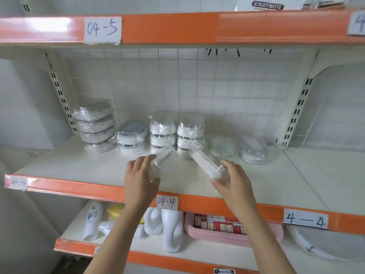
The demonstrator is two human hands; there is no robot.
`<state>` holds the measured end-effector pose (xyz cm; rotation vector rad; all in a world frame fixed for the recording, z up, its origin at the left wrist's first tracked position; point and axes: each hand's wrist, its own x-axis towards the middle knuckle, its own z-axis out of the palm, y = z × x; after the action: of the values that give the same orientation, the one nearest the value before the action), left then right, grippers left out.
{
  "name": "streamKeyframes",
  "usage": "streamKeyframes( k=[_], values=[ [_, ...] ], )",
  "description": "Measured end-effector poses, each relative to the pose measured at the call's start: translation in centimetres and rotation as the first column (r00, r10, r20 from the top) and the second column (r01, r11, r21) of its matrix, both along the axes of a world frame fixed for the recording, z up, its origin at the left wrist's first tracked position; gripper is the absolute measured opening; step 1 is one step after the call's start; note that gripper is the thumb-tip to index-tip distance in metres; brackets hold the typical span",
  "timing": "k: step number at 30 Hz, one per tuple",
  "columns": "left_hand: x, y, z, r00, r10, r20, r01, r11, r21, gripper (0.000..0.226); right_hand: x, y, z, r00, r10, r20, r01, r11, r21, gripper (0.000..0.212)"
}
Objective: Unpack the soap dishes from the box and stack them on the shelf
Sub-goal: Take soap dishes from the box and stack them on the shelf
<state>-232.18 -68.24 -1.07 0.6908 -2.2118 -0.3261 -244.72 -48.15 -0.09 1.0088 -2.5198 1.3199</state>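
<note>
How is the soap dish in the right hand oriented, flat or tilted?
Tilted. The wrapped soap dish slants up and away from the right hand, unlike the flat stacked dishes behind on the shelf.

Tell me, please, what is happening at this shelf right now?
A person is putting wrapped soap dishes on the shelf labelled 04-4. The left hand holds one dish and the right hand another dish, both tilted just in front of the stacks. Several stacks of differing height already stand along the back, with two single dishes to their right.
</note>
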Motion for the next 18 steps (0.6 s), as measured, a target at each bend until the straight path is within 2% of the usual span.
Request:
streamKeyframes(
  k=[2,4,10,15,18],
  values=[
    [-0.5,-0.2,-0.8,0.997,-0.029,0.076,0.037,0.994,-0.102,0.072,-0.3,-0.7,-1.0,0.985,0.028,-0.173,-0.004,0.991,0.136,0.052],
    [-0.6,-0.3,-1.4,0.990,-0.080,0.120,0.094,0.989,-0.117,0.076,-0.4,-1.0,-1.5,0.973,0.048,-0.227,0.002,0.977,0.213,0.052],
    [-0.2,-0.9,-2.1,0.966,-0.249,0.071,0.241,0.965,0.105,0.080,-0.6,-1.2,-1.9,0.981,0.089,-0.174,-0.044,0.968,0.248,0.043],
    [-0.4,-0.9,-2.3,0.975,-0.216,0.054,0.210,0.972,0.108,0.081,-0.6,-1.9,-1.4,0.980,0.028,-0.195,0.020,0.970,0.240,0.035],
    [-1.5,-0.6,-1.7,0.986,-0.136,0.096,0.126,0.987,0.104,0.075,-0.7,-2.5,-1.3,0.994,-0.023,-0.110,0.051,0.966,0.252,0.036]
  ],
)
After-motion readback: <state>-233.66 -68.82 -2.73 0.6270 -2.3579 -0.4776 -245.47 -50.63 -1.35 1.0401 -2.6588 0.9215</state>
